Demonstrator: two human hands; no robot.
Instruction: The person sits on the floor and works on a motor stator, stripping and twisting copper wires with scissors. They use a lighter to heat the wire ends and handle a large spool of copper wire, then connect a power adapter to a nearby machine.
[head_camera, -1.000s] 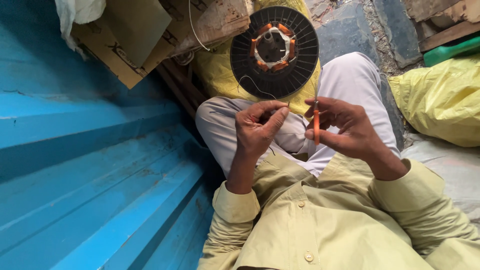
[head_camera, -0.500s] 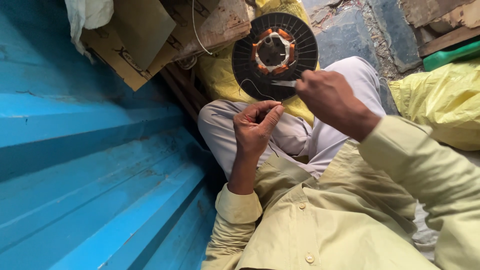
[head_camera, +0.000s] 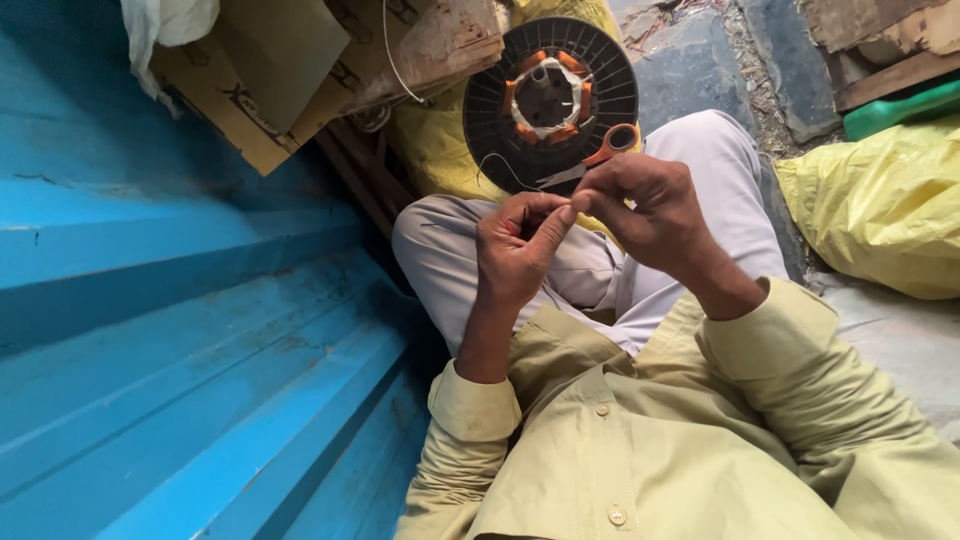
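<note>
left hand pinches thin wire | right hand grasps orange scissors | wire looks light, bendable, likely slippery; take hold near fingertips

We find our left hand and right hand meeting fingertip to fingertip above the lap, with open air below them down to the grey trousers. Passage to the left is closed by the blue corrugated wall. Ahead, the black round stator stands close behind the fingers, with the orange-handled scissors between. Cardboard overhangs upper left. A yellow sack limits the right side.
</note>
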